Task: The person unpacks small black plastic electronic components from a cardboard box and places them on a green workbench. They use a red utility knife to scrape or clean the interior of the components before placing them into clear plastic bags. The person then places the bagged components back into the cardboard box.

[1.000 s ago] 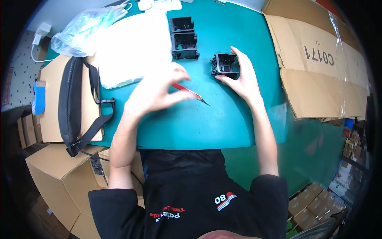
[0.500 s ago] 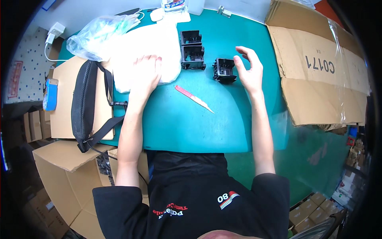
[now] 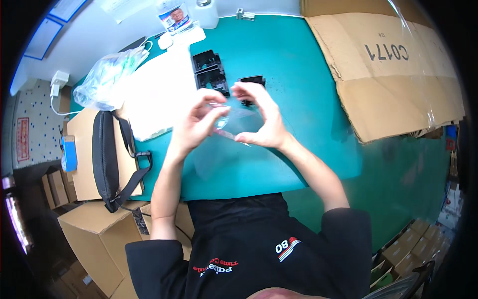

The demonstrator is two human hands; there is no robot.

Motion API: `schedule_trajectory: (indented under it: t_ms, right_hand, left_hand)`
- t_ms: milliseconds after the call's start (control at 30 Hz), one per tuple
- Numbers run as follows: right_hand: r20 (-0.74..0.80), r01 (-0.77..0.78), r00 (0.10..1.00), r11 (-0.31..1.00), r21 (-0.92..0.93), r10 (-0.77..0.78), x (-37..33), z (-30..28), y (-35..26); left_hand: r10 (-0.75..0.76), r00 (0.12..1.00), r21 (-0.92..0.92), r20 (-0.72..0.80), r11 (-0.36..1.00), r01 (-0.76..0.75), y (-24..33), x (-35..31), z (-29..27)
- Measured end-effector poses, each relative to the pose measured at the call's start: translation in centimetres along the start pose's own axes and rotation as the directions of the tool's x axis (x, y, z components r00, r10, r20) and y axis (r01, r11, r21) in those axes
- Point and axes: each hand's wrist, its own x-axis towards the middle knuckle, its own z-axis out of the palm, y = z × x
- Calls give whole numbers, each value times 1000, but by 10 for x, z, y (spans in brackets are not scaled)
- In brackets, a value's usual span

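A thin clear plastic bag [image 3: 209, 159] hangs above the green table, blurred by motion. My left hand [image 3: 195, 124] is closed on its upper edge, thumb and fingers pinching the film. Just right of it, my right hand [image 3: 266, 119] is curved with thumb and fingertips wide apart, close to the film; whether it touches is unclear. Under the bag lies a pointed tool with a red handle [image 3: 226, 133], partly hidden. Beyond my right hand, a black plastic housing [image 3: 253, 79] is mostly covered by the fingers. Two similar black housings [image 3: 211, 79] [image 3: 205, 60] stand together behind my left hand.
White sheeting [image 3: 159, 94] and a clear bag with contents [image 3: 109, 77] lie at the left, beside a black strap bag [image 3: 105, 159]. A large flattened carton [image 3: 388, 84] covers the right side. A labelled bottle [image 3: 174, 17] stands at the back. An open carton [image 3: 104, 229] is below left.
My left hand has left the white sheeting and moved right, now with a clear bag. My right hand has moved left toward it. The whole view has shifted slightly.
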Motion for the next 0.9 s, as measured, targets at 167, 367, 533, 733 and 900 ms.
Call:
schedule_trajectory:
  t_ms: [167, 367, 533, 733, 900]
  right_hand:
    - [11, -486, 867, 839, 243, 499, -3, -12, -6]
    - [-316, -355, 828, 870, 343, 463, 4, -24, 3]
    - [-253, -550, 755, 794, 260, 606, 8, -32, -1]
    - [-526, -167, 835, 837, -521, -160, 16, -40, 10]
    - [-65, -185, 982, 959, -216, 175, -17, -5, -38]
  left_hand:
    - [-41, 997, -95, -68, 995, 34, 13, 36, 25]
    - [-260, 963, -425, 68, 866, 264, -6, 20, 15]
    - [-304, 953, -509, 6, 819, 264, -16, 14, 15]
    - [-140, 918, -346, -370, 938, 3, -6, 11, 15]
    - [200, 914, 48, -352, 979, -196, 4, -7, 48]
